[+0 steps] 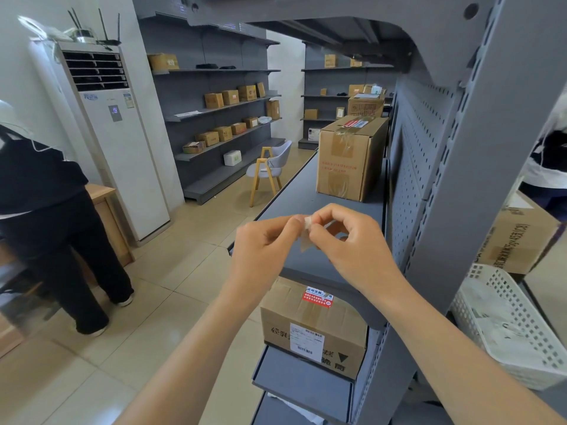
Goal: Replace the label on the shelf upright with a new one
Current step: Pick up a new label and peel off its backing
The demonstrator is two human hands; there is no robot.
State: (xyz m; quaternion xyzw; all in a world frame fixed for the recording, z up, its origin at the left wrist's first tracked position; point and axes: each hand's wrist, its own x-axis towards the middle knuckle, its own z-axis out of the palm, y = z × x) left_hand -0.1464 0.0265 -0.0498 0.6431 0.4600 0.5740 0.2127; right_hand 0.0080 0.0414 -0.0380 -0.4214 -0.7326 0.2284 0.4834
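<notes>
My left hand [264, 246] and my right hand [346, 240] meet in front of me above the grey shelf board [294, 191]. Both pinch a small pale label [306, 237] between thumb and fingertips; its lower part hangs down, thin and half see-through. The grey shelf upright [469, 167] stands to the right of my hands, apart from them. I see no label on the face of the upright that shows.
A tall cardboard box [349, 157] stands farther back on the shelf board. A smaller taped box [313, 326] sits on the shelf below my hands. A white perforated basket [506, 326] is at the right. A person in black [52, 216] stands at the left by an air conditioner [116, 139].
</notes>
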